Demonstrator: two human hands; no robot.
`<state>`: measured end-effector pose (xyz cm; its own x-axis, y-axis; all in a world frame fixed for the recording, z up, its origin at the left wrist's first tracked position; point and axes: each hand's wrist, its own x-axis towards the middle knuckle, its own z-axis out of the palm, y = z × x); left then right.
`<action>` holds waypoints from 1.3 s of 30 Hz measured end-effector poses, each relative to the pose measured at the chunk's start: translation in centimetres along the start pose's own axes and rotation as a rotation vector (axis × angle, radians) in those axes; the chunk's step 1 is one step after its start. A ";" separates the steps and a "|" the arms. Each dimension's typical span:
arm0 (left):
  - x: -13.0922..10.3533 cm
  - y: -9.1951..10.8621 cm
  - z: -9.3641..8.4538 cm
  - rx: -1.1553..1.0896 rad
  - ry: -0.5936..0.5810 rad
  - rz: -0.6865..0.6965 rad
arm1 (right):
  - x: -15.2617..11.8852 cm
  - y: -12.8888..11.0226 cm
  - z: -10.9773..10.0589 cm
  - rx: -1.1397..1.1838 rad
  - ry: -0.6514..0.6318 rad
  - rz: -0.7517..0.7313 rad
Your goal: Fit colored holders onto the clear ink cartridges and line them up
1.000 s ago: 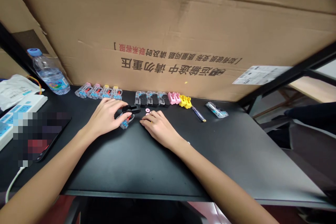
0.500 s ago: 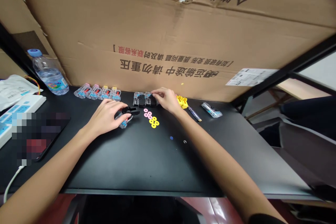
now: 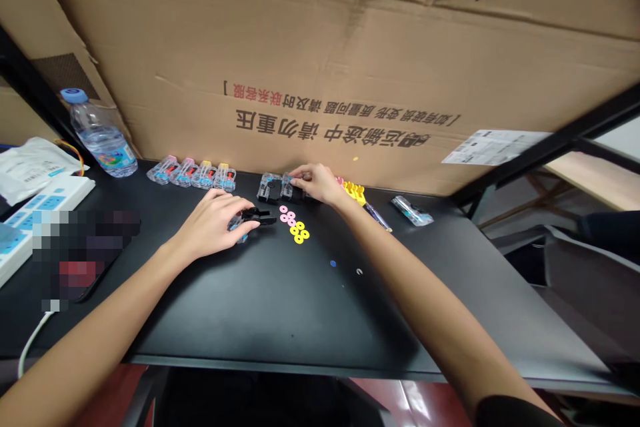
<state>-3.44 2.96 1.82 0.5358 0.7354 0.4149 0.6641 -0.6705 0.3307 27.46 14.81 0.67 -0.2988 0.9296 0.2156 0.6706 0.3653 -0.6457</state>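
The black part (image 3: 264,219), probably light, stiff, slippery plastic best pinched along its sides, sits at the middle-left of the desk (image 3: 250,307) between the left hand's (image 3: 214,223) thumb and fingers, a clear piece (image 3: 243,236) beside it. The right hand (image 3: 321,184) curls narrowly over the clear-and-black units (image 3: 270,188), its grip impossible to tell; pink rings (image 3: 288,216) and yellow rings (image 3: 302,236) lie in front.

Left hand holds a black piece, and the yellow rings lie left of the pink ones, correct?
Not quite: the head view shows the yellow rings to the right of the pink rings. The left hand does hold a black piece.
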 end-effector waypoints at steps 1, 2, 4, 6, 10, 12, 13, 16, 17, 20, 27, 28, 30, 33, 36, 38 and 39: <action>0.0 0.0 0.0 0.002 0.001 0.000 | -0.2 -0.2 -0.1 -0.009 0.014 0.002; 0.0 0.0 -0.1 0.004 0.002 0.001 | -0.6 -0.5 -0.2 -0.025 0.040 -0.002; 0.0 0.1 -0.1 0.008 0.005 0.002 | -1.7 -1.1 -0.2 -0.085 0.126 -0.028; 0.0 0.2 -0.2 0.011 0.008 0.001 | -3.2 -1.8 0.2 -0.162 0.225 -0.081; 0.0 0.3 -0.2 0.019 0.013 0.014 | -5.7 -2.7 2.1 -0.289 0.203 -0.210; 0.0 0.2 -0.1 0.022 0.018 0.024 | -6.2 -2.6 3.0 -0.370 0.161 -0.233; 0.0 0.2 -0.1 0.023 0.019 0.027 | -6.3 -2.4 3.3 -0.407 0.142 -0.239; 0.0 0.0 0.0 0.025 0.023 0.034 | -6.3 -1.9 3.8 -0.491 0.118 -0.255; 0.0 0.0 0.0 0.028 0.028 0.040 | -6.2 -1.7 3.9 -0.506 0.119 -0.260; 0.0 -0.1 0.1 0.043 0.047 0.064 | -6.0 -1.5 4.0 -0.519 0.133 -0.270; -0.1 -0.1 0.1 0.061 0.063 0.081 | -5.9 -1.4 4.0 -0.519 0.118 -0.234; -0.1 -0.1 0.1 0.061 0.063 0.081 | -6.0 -1.4 3.9 -0.516 0.113 -0.232; 0.0 0.0 0.0 0.061 0.061 0.080 | -6.0 -1.5 3.9 -0.510 0.107 -0.230; 0.0 0.0 -0.1 0.060 0.063 0.084 | -6.0 -1.5 4.0 -0.501 0.103 -0.223; -0.1 0.1 -0.1 0.057 0.074 0.091 | -6.0 -1.5 4.1 -0.505 0.100 -0.218; -0.1 0.1 -0.1 0.061 0.078 0.092 | -6.0 -1.4 4.1 -0.508 0.102 -0.224; -0.1 0.1 -0.1 0.065 0.079 0.093 | -6.0 -1.4 4.1 -0.509 0.104 -0.229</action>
<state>-3.43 2.80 1.92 0.5553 0.6586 0.5078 0.6476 -0.7256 0.2328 25.53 8.53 -2.77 -0.4243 0.8144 0.3960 0.8469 0.5116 -0.1448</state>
